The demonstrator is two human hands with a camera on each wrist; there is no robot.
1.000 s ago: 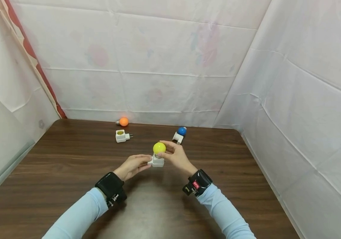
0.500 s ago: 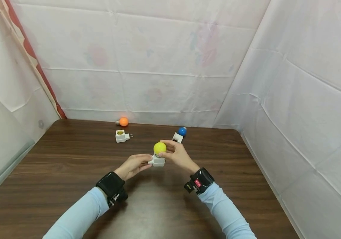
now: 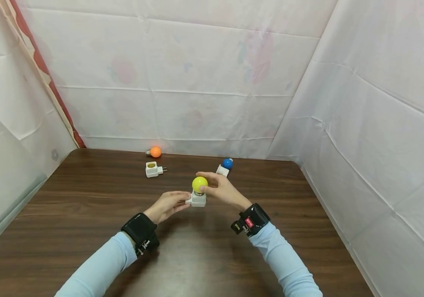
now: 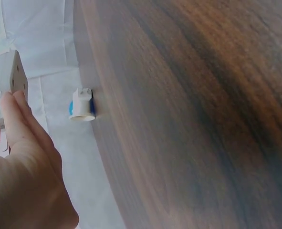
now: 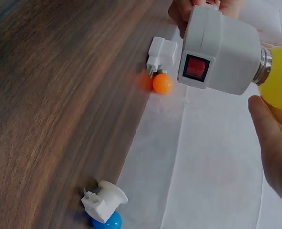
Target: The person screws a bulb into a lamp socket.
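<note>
Yellow bulb (image 3: 200, 184) is sitting at the mouth of a white socket (image 5: 219, 50), both being held up off the tabletop (image 3: 67, 214). Left hand (image 3: 168, 206) is pinching the socket by its plug end; right hand (image 3: 226, 192) is grasping the bulb between thumb and fingers. Metal thread (image 5: 264, 67) is showing at the joint, so I'm judging this one started, not fully seated. Red switch (image 5: 196, 67) is facing the right wrist camera.

Left to do, my read: two more pairs. Orange bulb (image 3: 155, 152) is lying on its side behind a second socket (image 3: 154, 170), whose mouth is gaping unfilled. Blue bulb (image 3: 227, 163) is lying right by a flared holder (image 3: 221, 170), metal tip pointing away, so looking unscrewed too.

Surface: dark wood grain, glare pooling near the front. Room: pale, creased cloth (image 3: 197, 74) is hanging behind and at both sides, red trim (image 3: 41, 62) running down the left corner.
</note>
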